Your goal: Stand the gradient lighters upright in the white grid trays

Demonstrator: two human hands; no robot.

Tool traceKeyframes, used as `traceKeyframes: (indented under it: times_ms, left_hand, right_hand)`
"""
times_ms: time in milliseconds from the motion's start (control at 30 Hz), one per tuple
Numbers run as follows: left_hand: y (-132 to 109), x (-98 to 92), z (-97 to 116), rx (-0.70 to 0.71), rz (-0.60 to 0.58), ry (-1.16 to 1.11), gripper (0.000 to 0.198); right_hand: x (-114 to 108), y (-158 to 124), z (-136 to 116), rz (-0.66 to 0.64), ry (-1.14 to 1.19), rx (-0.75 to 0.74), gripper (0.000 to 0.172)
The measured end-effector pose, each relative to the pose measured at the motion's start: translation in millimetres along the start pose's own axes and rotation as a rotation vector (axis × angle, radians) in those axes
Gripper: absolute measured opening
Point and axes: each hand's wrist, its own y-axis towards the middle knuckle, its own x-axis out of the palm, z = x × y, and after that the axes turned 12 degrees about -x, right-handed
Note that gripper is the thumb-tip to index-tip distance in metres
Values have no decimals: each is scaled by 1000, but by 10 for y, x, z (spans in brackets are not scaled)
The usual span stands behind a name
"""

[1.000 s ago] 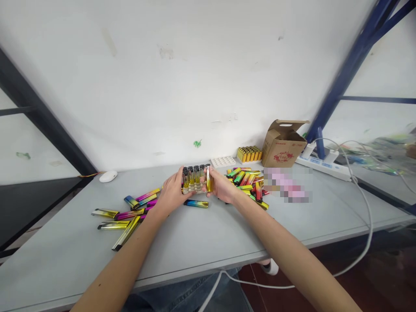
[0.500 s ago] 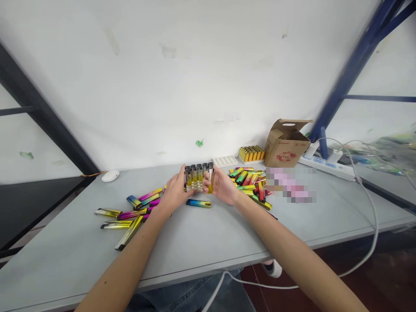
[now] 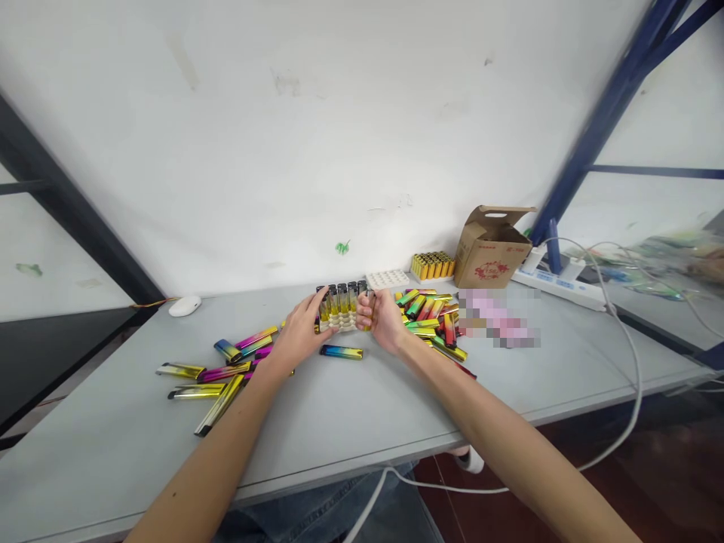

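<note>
A small white tray [image 3: 342,322] with holes stands at the middle of the table, with upright gold lighters [image 3: 338,300] with black tops along its back. My left hand [image 3: 302,330] grips the tray's left end, thumb at the front. At its right end my right hand [image 3: 385,322] is closed around a lighter [image 3: 366,327], mostly hidden by the fingers. A blue and yellow lighter [image 3: 342,352] lies in front of the tray. Shiny multicoloured lighters [image 3: 226,373] lie scattered beside my left forearm, and another pile of lighters [image 3: 427,320] lies right of my right hand.
Behind stand a second white tray [image 3: 388,279], a block of yellow-orange lighters [image 3: 433,265] and an opened cardboard box [image 3: 491,253]. A power strip [image 3: 566,289] with white cables [image 3: 630,354] is at the right. A white rounded device [image 3: 185,306] sits far left.
My right hand has turned and curled more tightly around the lighter, lowering it beside the tray's right end. My left hand stays on the tray. The whole view has shifted slightly.
</note>
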Motion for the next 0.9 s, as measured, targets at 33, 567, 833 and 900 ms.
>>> traceKeyframes:
  times_ms: [33,567,833,900]
  left_hand:
    - [1,3,-2,0,-1,-3,79]
    - [-20,28,-9,-56,40,-21,91]
    - [-6,20,-4,-153,68,3,86]
    - [2,25,-20,-125,21,34,71]
  right_hand:
    - [1,0,3,-1,0,3,22]
    - [38,-17,18,-38,-22,-25,20]
    - [-104,46,57,-91,-290,-273,27]
    - [-119,44,28,-95,-461,-373,27]
